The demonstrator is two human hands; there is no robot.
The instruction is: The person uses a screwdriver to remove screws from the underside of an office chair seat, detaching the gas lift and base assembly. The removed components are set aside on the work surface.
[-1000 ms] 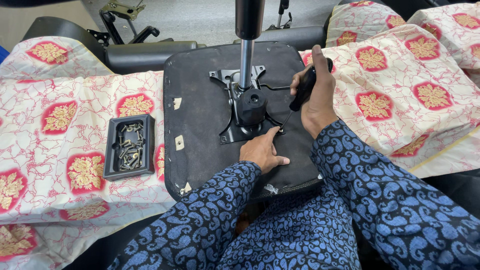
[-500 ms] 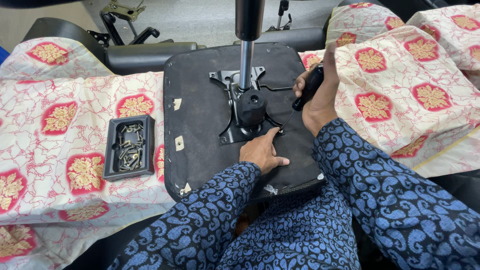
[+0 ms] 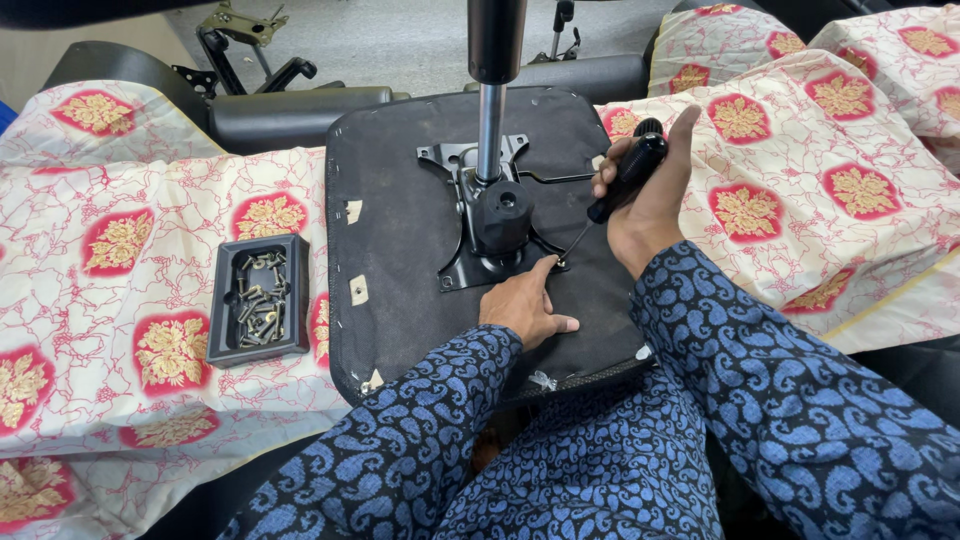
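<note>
1. A black tray [image 3: 258,299] of loose screws is lying on the patterned cloth [image 3: 120,260], just beside the left edge of the upturned seat base [image 3: 400,230].
2. A black metal mounting plate [image 3: 480,250] is sitting near the middle of the seat base, with a gas-lift column [image 3: 490,120] rising from it.
3. The left hand [image 3: 522,303] is resting flat on the seat base near its front edge, gripping nothing, its fingertips touching the plate's front right corner.
4. The right hand [image 3: 645,195] is closing its fingers around the black handle of a screwdriver [image 3: 622,180] towards the base's right edge; the tilted tip is meeting the plate just beside the left fingertips.
</note>
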